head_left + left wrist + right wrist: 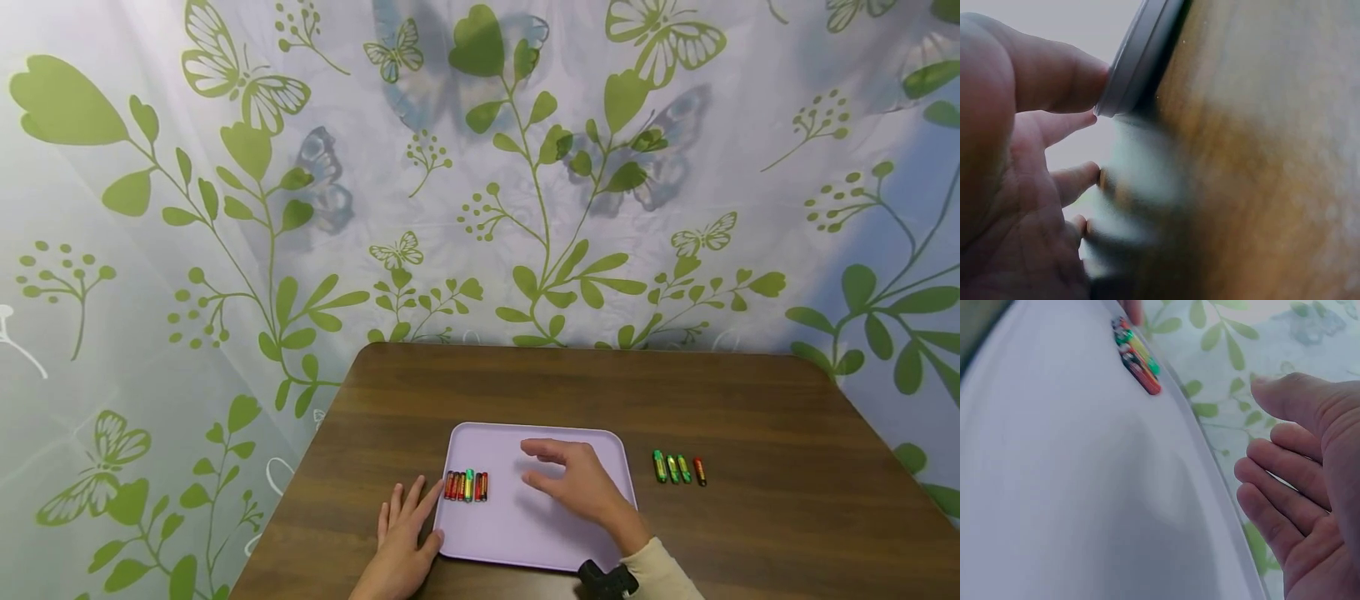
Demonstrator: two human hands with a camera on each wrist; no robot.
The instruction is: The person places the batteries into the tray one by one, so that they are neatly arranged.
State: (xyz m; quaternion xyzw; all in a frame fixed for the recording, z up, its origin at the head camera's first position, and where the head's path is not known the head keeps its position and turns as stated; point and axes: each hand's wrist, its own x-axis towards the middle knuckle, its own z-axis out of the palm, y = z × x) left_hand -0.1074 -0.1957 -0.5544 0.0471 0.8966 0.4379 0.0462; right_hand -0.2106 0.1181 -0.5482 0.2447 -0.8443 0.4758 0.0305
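A pale purple tray lies on the brown table. Along its left side several batteries stand side by side in a row, mostly red and black, with one green battery among them. My left hand rests at the tray's left edge with fingers spread; in the left wrist view the thumb touches the tray rim. Over the right half of the tray hovers my right hand, thumb apart from the loosely bent fingers and nothing between them. The right wrist view shows this bare palm too.
Right of the tray, several green batteries and one red battery lie in a row on the wooden table. A curtain with green leaves and butterflies hangs behind the table. A black wrist device is on the right wrist.
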